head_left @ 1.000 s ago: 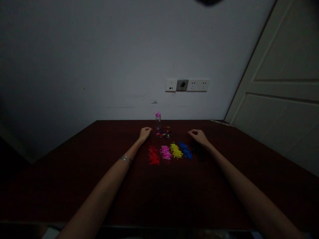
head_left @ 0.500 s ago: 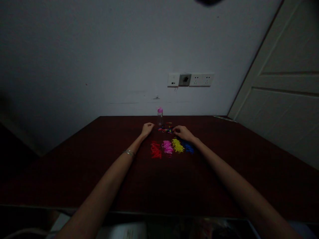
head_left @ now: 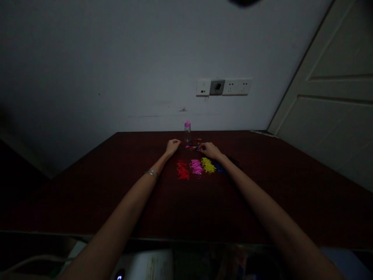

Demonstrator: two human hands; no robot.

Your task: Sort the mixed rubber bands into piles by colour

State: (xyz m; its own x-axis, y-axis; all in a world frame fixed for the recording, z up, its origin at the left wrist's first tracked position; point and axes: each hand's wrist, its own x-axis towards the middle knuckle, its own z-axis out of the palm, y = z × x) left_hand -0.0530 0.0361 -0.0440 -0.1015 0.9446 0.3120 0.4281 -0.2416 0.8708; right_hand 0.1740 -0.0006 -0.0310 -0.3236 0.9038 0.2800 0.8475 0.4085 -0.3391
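My right hand [head_left: 210, 149] reaches to a small mixed heap of coloured elastic bands [head_left: 190, 147], its fingertips pinched together at the heap's right edge. Whether a band is between them is too small to tell. My left hand [head_left: 173, 146] rests on the table left of the heap, fingers curled in; anything inside is hidden. Nearer to me lie sorted piles of bands: red [head_left: 183, 170], pink [head_left: 196, 167], yellow [head_left: 208, 165] and blue [head_left: 220, 168], the blue one partly covered by my right forearm. Dark bands [head_left: 234, 161] show just beyond that forearm.
Behind the heap stands a clear bottle with a pink cap [head_left: 187, 132]. A single loose band [head_left: 198, 139] lies right of it. The dark red table [head_left: 87, 194] meets a wall with sockets [head_left: 223, 87]; a white door [head_left: 335, 105] is at the right.
My right hand has shifted slightly left over the mixed heap, and its fingertips have come together. My left hand stays in place. The view has tilted down a little.
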